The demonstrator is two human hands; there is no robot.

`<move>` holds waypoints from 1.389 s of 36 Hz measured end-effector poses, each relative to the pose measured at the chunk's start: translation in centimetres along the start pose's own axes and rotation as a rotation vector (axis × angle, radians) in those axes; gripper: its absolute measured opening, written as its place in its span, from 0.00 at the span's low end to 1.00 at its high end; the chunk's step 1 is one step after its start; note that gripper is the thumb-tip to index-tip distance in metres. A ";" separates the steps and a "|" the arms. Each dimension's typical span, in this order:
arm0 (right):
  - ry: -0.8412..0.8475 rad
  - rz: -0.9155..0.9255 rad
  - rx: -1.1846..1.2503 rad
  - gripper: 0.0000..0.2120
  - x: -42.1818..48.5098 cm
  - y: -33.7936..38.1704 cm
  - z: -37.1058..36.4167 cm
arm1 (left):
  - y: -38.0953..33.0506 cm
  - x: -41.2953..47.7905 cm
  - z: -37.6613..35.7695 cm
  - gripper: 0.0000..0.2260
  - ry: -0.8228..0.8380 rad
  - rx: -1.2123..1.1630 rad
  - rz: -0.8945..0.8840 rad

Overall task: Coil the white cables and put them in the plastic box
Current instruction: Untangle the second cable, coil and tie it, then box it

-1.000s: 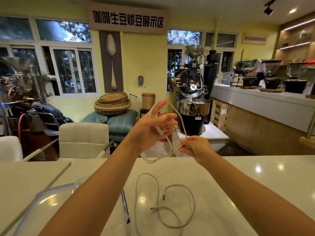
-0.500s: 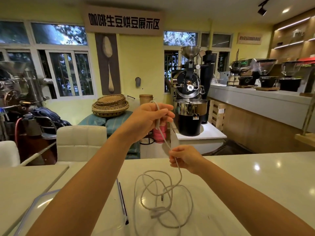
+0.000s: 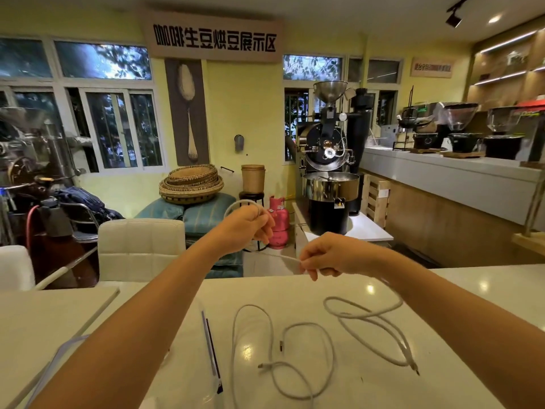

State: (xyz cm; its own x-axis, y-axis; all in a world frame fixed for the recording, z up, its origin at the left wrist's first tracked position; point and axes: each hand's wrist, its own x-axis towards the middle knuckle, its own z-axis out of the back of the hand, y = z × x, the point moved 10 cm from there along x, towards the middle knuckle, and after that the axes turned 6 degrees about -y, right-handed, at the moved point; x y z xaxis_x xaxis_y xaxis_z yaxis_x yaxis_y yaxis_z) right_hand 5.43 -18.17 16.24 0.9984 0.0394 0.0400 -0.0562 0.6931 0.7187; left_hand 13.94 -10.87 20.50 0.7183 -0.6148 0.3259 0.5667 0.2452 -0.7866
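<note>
My left hand (image 3: 246,225) is raised above the table's far edge, closed on one end of a white cable that loops over its knuckles. My right hand (image 3: 333,255) pinches the same held cable (image 3: 368,315) lower down; its remaining length trails under my right forearm and lies in loose loops on the table. A second white cable (image 3: 295,349) lies uncoiled on the white table (image 3: 486,287) between my arms. The clear plastic box (image 3: 63,349) sits at the lower left, mostly hidden by my left arm, with its lid edge (image 3: 211,349) beside it.
White chairs (image 3: 138,246) stand beyond the table's far edge on the left. A pink gas cylinder (image 3: 278,222) and a coffee roaster (image 3: 327,160) stand on the floor behind. A long counter (image 3: 457,178) with machines runs along the right.
My hands have pulled apart and the cable is stretched between them. Its loose loops have swung to the right on the table, away from the second cable.
</note>
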 end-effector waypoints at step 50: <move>-0.113 0.423 0.519 0.24 1.5 2.6 1.2 | -6.1 -9.1 -7.4 0.13 1.075 -1.231 0.202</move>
State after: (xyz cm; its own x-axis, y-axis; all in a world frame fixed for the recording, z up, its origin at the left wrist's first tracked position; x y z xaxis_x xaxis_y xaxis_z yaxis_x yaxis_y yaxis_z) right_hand 6.76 -17.14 19.02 0.8859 0.1363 0.4434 -0.4629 0.1979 0.8640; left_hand 1.02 -12.32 18.45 -0.1532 -0.9836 0.0949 -0.5145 -0.0026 -0.8575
